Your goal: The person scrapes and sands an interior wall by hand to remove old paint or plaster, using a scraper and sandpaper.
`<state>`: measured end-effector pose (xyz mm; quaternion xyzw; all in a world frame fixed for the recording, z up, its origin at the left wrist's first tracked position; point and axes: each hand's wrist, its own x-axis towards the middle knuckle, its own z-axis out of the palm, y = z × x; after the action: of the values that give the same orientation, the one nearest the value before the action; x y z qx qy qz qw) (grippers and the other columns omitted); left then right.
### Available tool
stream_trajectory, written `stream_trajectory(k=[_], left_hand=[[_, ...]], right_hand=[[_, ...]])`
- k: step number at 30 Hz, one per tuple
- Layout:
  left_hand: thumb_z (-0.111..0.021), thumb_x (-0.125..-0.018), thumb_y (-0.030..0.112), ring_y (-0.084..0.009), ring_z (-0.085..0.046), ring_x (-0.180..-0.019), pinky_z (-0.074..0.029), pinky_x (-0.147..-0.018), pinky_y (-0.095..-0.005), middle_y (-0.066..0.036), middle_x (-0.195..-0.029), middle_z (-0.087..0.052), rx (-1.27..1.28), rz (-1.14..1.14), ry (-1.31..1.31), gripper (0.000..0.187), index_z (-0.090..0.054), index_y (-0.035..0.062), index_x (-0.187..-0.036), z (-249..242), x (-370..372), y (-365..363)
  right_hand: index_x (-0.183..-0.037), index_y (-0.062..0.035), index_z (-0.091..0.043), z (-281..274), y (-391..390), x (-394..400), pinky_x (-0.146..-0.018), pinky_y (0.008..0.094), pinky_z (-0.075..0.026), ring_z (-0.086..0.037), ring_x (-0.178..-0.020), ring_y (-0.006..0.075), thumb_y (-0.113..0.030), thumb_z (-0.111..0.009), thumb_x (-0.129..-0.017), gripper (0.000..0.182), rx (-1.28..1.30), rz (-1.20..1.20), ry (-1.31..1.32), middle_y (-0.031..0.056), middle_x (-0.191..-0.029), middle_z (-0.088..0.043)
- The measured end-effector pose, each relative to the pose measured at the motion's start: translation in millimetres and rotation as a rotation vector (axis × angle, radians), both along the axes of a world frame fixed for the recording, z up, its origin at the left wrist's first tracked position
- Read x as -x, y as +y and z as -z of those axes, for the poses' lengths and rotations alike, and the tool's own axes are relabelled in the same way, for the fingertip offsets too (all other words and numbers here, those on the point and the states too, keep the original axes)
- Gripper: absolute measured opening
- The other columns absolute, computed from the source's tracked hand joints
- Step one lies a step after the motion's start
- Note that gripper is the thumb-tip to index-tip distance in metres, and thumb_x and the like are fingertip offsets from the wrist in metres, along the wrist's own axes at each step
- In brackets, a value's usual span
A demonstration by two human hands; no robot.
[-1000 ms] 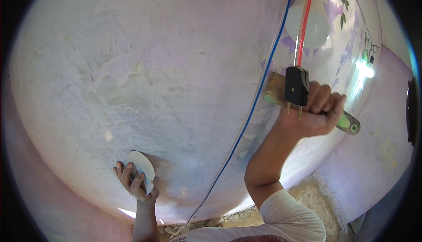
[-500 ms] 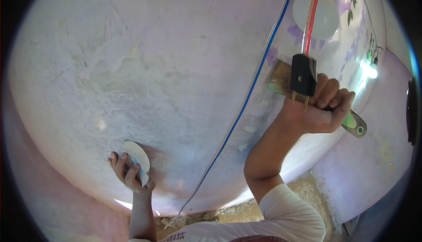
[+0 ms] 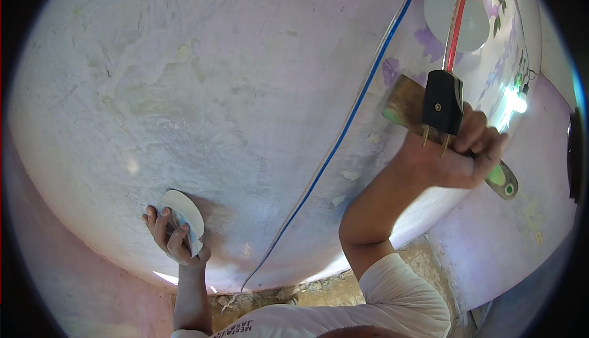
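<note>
Low on the left, my left hand (image 3: 173, 238) is closed around a round white disc (image 3: 186, 214) with pale blue on its inner side, close against the wall. The disc's lower edge looks ragged. On the right, my right hand (image 3: 469, 148) is raised and wrapped round the handle of a putty knife (image 3: 408, 102). Its broad, stained blade points up and left, and the green-and-dark handle end sticks out below my fingers. A black two-pin plug (image 3: 443, 102) hangs in front and hides part of the knife and my hand.
The patchy, pale lilac wall (image 3: 257, 92) fills most of the view. A blue cable (image 3: 350, 120) runs diagonally down it. A red cord (image 3: 456, 25) carries the plug, beside a white bulb (image 3: 454, 16). A lit bulb (image 3: 517, 102) shines at right. Rough broken plaster (image 3: 331, 294) lines the lower edge.
My left hand and the disc have shifted slightly up and left in view. My right hand, the putty knife and the hanging plug appear a little further right. Both grips stay the same.
</note>
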<state>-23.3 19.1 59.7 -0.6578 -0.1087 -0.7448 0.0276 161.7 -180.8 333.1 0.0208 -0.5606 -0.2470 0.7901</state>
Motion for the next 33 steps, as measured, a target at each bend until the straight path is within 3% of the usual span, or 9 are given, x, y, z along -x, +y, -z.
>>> stream_trajectory(k=[3, 7, 11, 15, 18, 19, 22, 30, 33], left_hand=[[-0.044, -0.085, 0.005, -0.0460, -0.028, -0.131, -0.019, -0.106, -0.0625, -0.016, -0.127, -0.042, 0.003, 0.005, -0.006, 0.024, -0.045, 0.0133, -0.107, 0.6, -0.5, 1.1], [-0.043, -0.085, 0.005, -0.0452, -0.028, -0.131, -0.017, -0.107, -0.0620, -0.016, -0.127, -0.042, 0.018, 0.022, 0.005, 0.024, -0.045, 0.0139, -0.108, 0.4, 1.0, -0.3], [-0.043, -0.084, 0.005, -0.0449, -0.028, -0.131, -0.017, -0.107, -0.0618, -0.016, -0.127, -0.043, 0.010, 0.026, -0.007, 0.025, -0.045, 0.0139, -0.108, -0.2, -0.4, 0.3], [-0.042, -0.083, 0.004, -0.0449, -0.028, -0.131, -0.018, -0.107, -0.0618, -0.016, -0.126, -0.043, 0.013, 0.025, -0.007, 0.027, -0.045, 0.0138, -0.108, 1.5, -0.3, 0.6], [-0.043, -0.081, 0.003, -0.0450, -0.028, -0.131, -0.018, -0.107, -0.0618, -0.016, -0.126, -0.043, 0.009, 0.023, -0.009, 0.029, -0.045, 0.0137, -0.108, 1.5, 0.2, 2.4], [-0.043, -0.081, 0.003, -0.0450, -0.028, -0.131, -0.018, -0.107, -0.0618, -0.016, -0.126, -0.043, 0.008, 0.028, -0.009, 0.029, -0.045, 0.0137, -0.108, 1.5, 0.2, 1.8], [-0.042, -0.080, 0.002, -0.0450, -0.028, -0.131, -0.018, -0.107, -0.0618, -0.016, -0.126, -0.043, 0.013, 0.040, 0.003, 0.030, -0.045, 0.0136, -0.108, 1.5, 1.5, 1.2], [-0.044, -0.081, 0.003, -0.0454, -0.028, -0.131, -0.018, -0.107, -0.0621, -0.016, -0.126, -0.043, 0.022, 0.023, 0.011, 0.028, -0.045, 0.0133, -0.107, 1.8, 1.6, 0.1], [-0.045, -0.082, 0.004, -0.0453, -0.028, -0.131, -0.018, -0.107, -0.0619, -0.016, -0.127, -0.042, 0.020, 0.018, 0.017, 0.025, -0.045, 0.0133, -0.106, 0.9, 3.5, 0.3]], right_hand=[[-0.056, -0.0169, -0.029, -0.4, -13.2, -1.4, -0.039, 0.0236, -0.021, -0.020, -0.038, 0.0094, -0.024, -0.039, -0.094, 0.040, 0.002, -0.171, -0.165, -0.0010, -0.045, -0.029], [-0.054, -0.0174, -0.028, -1.4, 3.1, 0.6, -0.039, 0.0240, -0.021, -0.021, -0.037, 0.0091, -0.027, -0.039, -0.095, 0.043, 0.050, 0.137, 0.066, -0.0033, -0.043, -0.027], [-0.057, -0.0160, -0.030, -1.0, -12.7, -3.7, -0.039, 0.0238, -0.020, -0.020, -0.038, 0.0096, -0.025, -0.039, -0.094, 0.039, 0.020, -0.083, -0.192, -0.0006, -0.045, -0.028], [-0.054, -0.0159, -0.029, -4.8, 5.8, 6.4, -0.039, 0.0243, -0.020, -0.020, -0.037, 0.0103, -0.027, -0.038, -0.095, 0.044, 0.001, 0.115, 0.097, -0.0028, -0.043, -0.027], [-0.056, -0.0157, -0.031, -2.6, -17.6, 1.0, -0.040, 0.0243, -0.020, -0.019, -0.038, 0.0106, -0.025, -0.039, -0.094, 0.040, -0.049, -0.165, -0.123, -0.0012, -0.045, -0.028], [-0.057, -0.0154, -0.032, -4.0, -7.8, -7.2, -0.040, 0.0244, -0.020, -0.020, -0.038, 0.0106, -0.025, -0.040, -0.093, 0.039, 0.051, -0.013, -0.206, -0.0014, -0.045, -0.028], [-0.055, -0.0161, -0.032, -6.4, 3.5, -2.0, -0.039, 0.0250, -0.020, -0.020, -0.038, 0.0106, -0.025, -0.040, -0.093, 0.041, 0.039, 0.044, 0.044, -0.0025, -0.043, -0.028], [-0.056, -0.0172, -0.032, -6.7, 5.4, 2.3, -0.039, 0.0245, -0.021, -0.021, -0.037, 0.0095, -0.025, -0.034, -0.096, 0.040, 0.021, 0.052, 0.030, -0.0022, -0.045, -0.030], [-0.058, -0.0165, -0.032, -9.3, -15.4, -11.4, -0.039, 0.0244, -0.022, -0.021, -0.038, 0.0094, -0.024, -0.033, -0.096, 0.039, 0.062, 0.021, -0.240, -0.0017, -0.045, -0.030]])
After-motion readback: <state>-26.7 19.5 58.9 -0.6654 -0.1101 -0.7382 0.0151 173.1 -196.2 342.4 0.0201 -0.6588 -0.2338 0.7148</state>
